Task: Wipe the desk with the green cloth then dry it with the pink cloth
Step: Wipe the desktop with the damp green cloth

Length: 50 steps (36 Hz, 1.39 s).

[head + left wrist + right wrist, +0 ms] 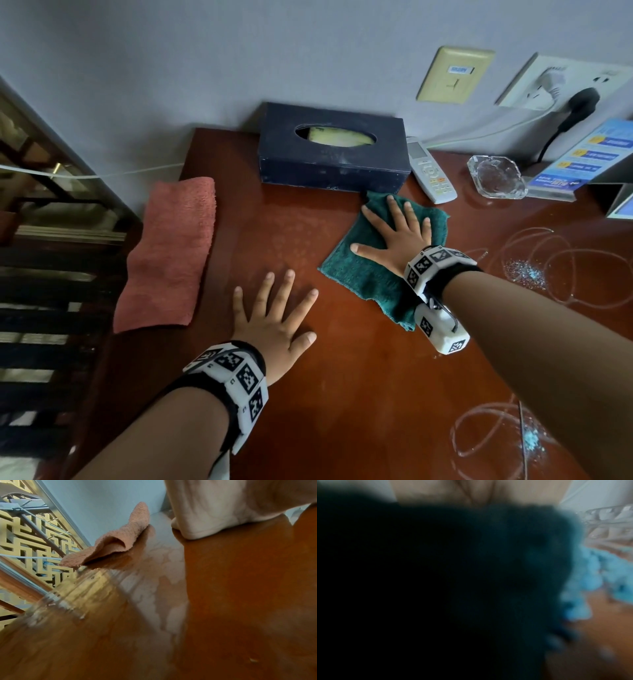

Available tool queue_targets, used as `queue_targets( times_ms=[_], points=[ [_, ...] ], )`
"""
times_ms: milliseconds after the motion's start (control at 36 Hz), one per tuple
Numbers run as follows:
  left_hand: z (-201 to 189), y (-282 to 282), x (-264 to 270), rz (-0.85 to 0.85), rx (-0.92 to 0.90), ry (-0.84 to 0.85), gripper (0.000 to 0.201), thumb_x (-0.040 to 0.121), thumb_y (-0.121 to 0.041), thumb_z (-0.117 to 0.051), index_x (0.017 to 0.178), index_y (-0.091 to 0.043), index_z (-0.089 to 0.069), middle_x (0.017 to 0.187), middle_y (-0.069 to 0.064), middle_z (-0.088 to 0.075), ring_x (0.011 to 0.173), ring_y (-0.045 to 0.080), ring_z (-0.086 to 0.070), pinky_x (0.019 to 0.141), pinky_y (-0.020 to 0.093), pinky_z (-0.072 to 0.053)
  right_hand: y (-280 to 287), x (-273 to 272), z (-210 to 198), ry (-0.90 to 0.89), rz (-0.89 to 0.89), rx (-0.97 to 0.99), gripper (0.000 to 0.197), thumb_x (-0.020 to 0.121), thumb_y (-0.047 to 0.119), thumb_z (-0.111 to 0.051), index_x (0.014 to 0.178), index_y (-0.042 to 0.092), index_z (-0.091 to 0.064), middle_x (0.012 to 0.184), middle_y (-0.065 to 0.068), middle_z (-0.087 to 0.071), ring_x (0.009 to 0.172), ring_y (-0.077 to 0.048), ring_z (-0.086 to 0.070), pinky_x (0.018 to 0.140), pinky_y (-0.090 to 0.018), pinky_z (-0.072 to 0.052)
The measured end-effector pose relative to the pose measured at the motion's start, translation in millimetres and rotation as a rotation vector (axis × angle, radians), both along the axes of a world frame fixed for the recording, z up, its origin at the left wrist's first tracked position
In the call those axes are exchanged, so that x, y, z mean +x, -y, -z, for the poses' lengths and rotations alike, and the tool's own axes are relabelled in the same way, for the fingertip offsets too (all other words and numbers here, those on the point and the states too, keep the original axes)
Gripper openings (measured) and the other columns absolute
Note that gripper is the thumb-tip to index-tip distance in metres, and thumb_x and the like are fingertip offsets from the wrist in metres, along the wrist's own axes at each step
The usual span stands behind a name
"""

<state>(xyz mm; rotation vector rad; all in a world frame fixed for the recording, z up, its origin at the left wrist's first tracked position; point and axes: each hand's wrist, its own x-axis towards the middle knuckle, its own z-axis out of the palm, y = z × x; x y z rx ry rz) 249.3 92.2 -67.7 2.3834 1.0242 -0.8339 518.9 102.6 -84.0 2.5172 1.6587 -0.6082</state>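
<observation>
Green cloth [373,270], dark and rumpled, lies right of centre in the head view on the tabletop [342,394], just below the tissue box [332,150]. We judge wiping is under way: our right hand [399,233] presses it, fingers spread. Our left hand [274,318] rests spread flat. Pink cloth [171,253] waits folded at left, drying not begun.
</observation>
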Motion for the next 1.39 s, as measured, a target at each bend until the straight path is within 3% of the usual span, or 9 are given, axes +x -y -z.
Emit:
queue_targets(
  times_ms=[167, 278, 389, 444, 833, 1250, 1389],
  points=[
    [0.0, 0.2, 1.1, -0.011, 0.007, 0.019, 0.073, 0.056, -0.066, 0.025, 0.126, -0.048, 0.039, 0.129, -0.007, 0.056, 0.122, 0.018, 0.046, 0.103, 0.062, 0.021, 3.0, 0.3, -0.8, -0.013, 0.107, -0.037, 0.084, 0.071, 0.088, -0.033, 0.141, 0.061, 0.005, 0.157, 0.011, 0.023, 0.144, -0.022, 0.02, 0.113, -0.054, 0.015],
    [4.0, 0.0, -0.2, -0.01, 0.026, 0.016, 0.067, 0.063, -0.075, 0.027, 0.123, -0.049, 0.041, 0.133, -0.006, 0.054, 0.132, 0.023, 0.041, 0.103, 0.062, 0.019, 8.6, -0.6, -3.4, -0.027, 0.19, -0.055, 0.087, 0.07, 0.089, -0.034, 0.141, 0.059, 0.006, 0.156, 0.011, 0.024, 0.144, -0.023, 0.021, 0.112, -0.056, 0.015],
    [3.9, -0.1, 0.6, -0.016, 0.038, -0.006, 0.056, 0.09, -0.066, -0.002, 0.125, -0.048, 0.039, 0.133, -0.006, 0.052, 0.135, 0.025, 0.037, 0.104, 0.063, 0.017, 17.8, -1.4, -6.2, -0.032, 0.277, -0.078, 0.088, 0.07, 0.089, -0.032, 0.142, 0.057, 0.007, 0.156, 0.011, 0.025, 0.143, -0.026, 0.023, 0.11, -0.061, 0.011],
    [3.0, -0.1, 1.6, -0.013, 0.044, -0.004, 0.057, 0.093, -0.062, -0.008, 0.126, -0.048, 0.037, 0.135, -0.006, 0.051, 0.135, 0.025, 0.037, 0.104, 0.063, 0.017, 22.7, -1.3, -8.0, -0.035, 0.315, -0.102, 0.089, 0.07, 0.089, -0.032, 0.143, 0.057, 0.007, 0.156, 0.01, 0.027, 0.143, -0.028, 0.024, 0.109, -0.064, 0.011],
    [1.3, 0.9, 2.3, -0.007, 0.055, -0.019, 0.056, 0.093, -0.062, -0.005, 0.126, -0.047, 0.038, 0.132, -0.005, 0.052, 0.136, 0.026, 0.037, 0.106, 0.063, 0.015, 62.2, -22.6, -14.1, -0.044, 0.532, -0.147, 0.094, 0.068, 0.092, -0.025, 0.144, 0.052, 0.013, 0.155, 0.006, 0.029, 0.143, -0.031, 0.023, 0.109, -0.065, 0.009],
    [-0.8, 3.0, 3.3, -0.047, 0.073, -0.032, 0.056, 0.093, -0.062, -0.004, 0.125, -0.047, 0.039, 0.145, -0.004, 0.045, 0.137, 0.026, 0.035, 0.108, 0.063, 0.012, 113.9, -29.8, -19.5, -0.126, 0.609, -0.215, 0.095, 0.071, 0.089, -0.028, 0.143, 0.05, 0.019, 0.152, 0.007, 0.035, 0.14, -0.035, 0.028, 0.11, -0.066, 0.005],
    [-11.4, 20.1, 9.0, -0.009, 0.218, -0.06, 0.057, 0.097, -0.053, -0.002, 0.138, -0.035, 0.033, 0.149, 0.004, 0.038, 0.138, 0.028, 0.033, 0.105, 0.067, 0.014, 114.7, -24.6, -28.9, -0.231, 0.636, -0.164, 0.086, 0.083, 0.075, -0.039, 0.147, 0.046, 0.01, 0.155, 0.005, 0.029, 0.141, -0.035, 0.026, 0.114, -0.06, 0.004]
  ],
)
